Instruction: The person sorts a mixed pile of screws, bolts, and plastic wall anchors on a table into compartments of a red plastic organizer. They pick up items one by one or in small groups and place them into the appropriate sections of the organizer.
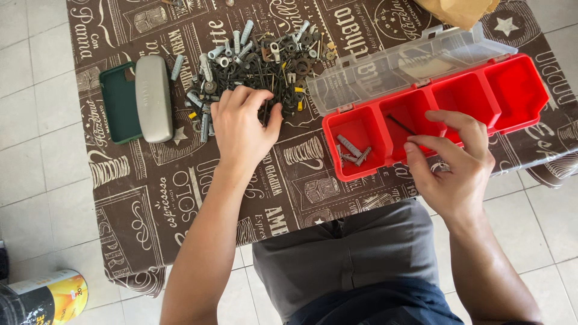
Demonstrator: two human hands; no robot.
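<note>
Left grip (pixel 244 123) rests spread and released on the hardware pile (pixel 259 60), while the right grip (pixel 448 159), fingers loosely curled with no visible catch, hovers just above the red organizer (pixel 524 90)

A glossy red plastic compartment box (pixel 518 90) with clear lid (pixel 409 63), dull metal screws (pixel 265 60), and smooth printed brown tablecloth (pixel 289 180).

Both arms are bare to the elbow and past it, with no sleeves, watch or rings showing. The person wears grey shorts and a dark blue top.
</note>
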